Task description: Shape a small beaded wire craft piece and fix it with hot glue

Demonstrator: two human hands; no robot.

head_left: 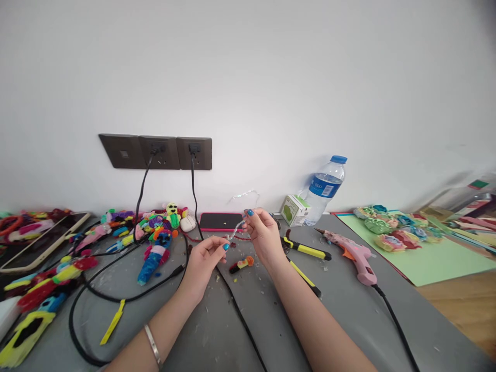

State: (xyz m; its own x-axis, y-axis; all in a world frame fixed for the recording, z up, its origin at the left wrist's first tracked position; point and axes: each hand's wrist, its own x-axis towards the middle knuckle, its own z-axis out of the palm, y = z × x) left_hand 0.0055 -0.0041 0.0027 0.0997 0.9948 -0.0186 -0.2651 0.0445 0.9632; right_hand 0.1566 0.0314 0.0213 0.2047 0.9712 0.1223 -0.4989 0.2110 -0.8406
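My left hand (pixel 209 258) pinches one end of a thin, shiny silver tinsel strand (pixel 236 231) between thumb and finger. Higher up and to the right, my right hand (pixel 260 230) grips the same strand, and its loose end curls up above the fingers against the wall. Behind my hands lies a dark phone with a pink edge (pixel 217 221). On the grey table just below the strand is a small pipe-cleaner piece (pixel 242 264) in black, yellow, red and orange. Pliers with yellow and black handles (pixel 308 249) lie right of my right hand, their jaws partly hidden.
A pink glue gun (pixel 358 258) with a black cord rests at the right, beside green paper (pixel 437 266) bearing ribbon flowers. A water bottle (pixel 325 191) and a small box (pixel 295 211) stand by the wall. Colourful pipe-cleaner figures (pixel 155 258) and black cables (pixel 79 299) cover the left.
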